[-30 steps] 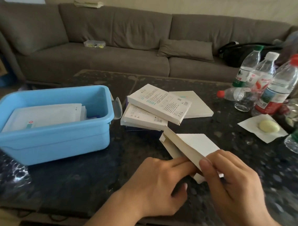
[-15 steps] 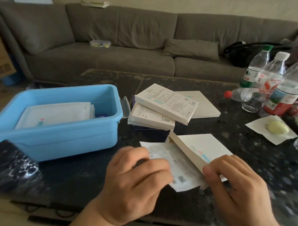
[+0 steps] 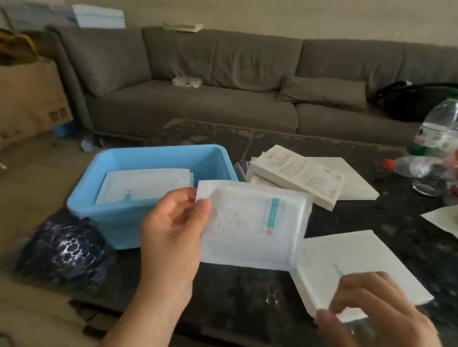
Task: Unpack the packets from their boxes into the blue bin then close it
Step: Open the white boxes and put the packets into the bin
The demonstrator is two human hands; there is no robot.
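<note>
Moved: packet (image 3: 254,227) now out of box (image 3: 360,271), pinched by left hand (image 3: 173,223).
Right hand (image 3: 374,311): grip clamped on box.
Risk: corner pinch slips, packet misses blue bin (image 3: 116,215).

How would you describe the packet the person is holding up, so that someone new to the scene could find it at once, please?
Start at the blue bin on the dark table. Just right of it, the left hand pinches a flat white packet by its left edge, up off the table. Unlike the packets in the bin and the white box in the right hand, it is raised and shows a teal strip.
</note>
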